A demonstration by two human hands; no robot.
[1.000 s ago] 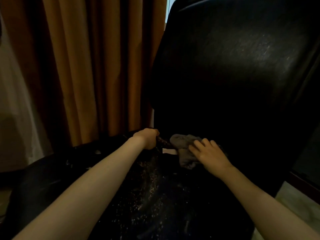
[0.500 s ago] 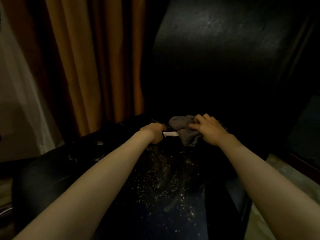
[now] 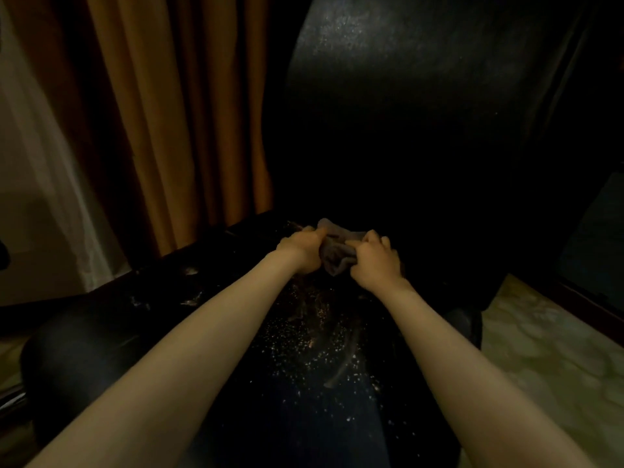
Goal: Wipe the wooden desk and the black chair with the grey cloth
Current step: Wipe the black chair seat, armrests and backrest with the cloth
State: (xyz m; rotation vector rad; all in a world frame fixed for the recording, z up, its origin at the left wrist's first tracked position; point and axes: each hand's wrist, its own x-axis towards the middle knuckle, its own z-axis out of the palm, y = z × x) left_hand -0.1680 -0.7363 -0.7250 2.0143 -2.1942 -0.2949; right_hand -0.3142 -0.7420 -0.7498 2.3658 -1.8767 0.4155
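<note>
The black chair (image 3: 422, 136) fills the middle and right of the head view, its tall backrest upright and its seat below speckled with pale crumbs and dust. The grey cloth (image 3: 336, 251) is bunched at the back of the seat, where seat meets backrest. My left hand (image 3: 299, 249) grips the cloth's left side with curled fingers. My right hand (image 3: 373, 263) grips its right side the same way. Both hands hold the cloth between them, close together. The wooden desk is out of view.
Orange-brown curtains (image 3: 175, 113) hang behind the chair on the left, with a pale sheer curtain (image 3: 50, 197) further left. The chair's left armrest (image 3: 77, 349) curves round at the lower left. Pale patterned floor (image 3: 547, 359) shows at the right.
My left hand has moved right from the seat's back edge and taken hold of the cloth. My right hand has curled round the cloth. The view has tipped further down.
</note>
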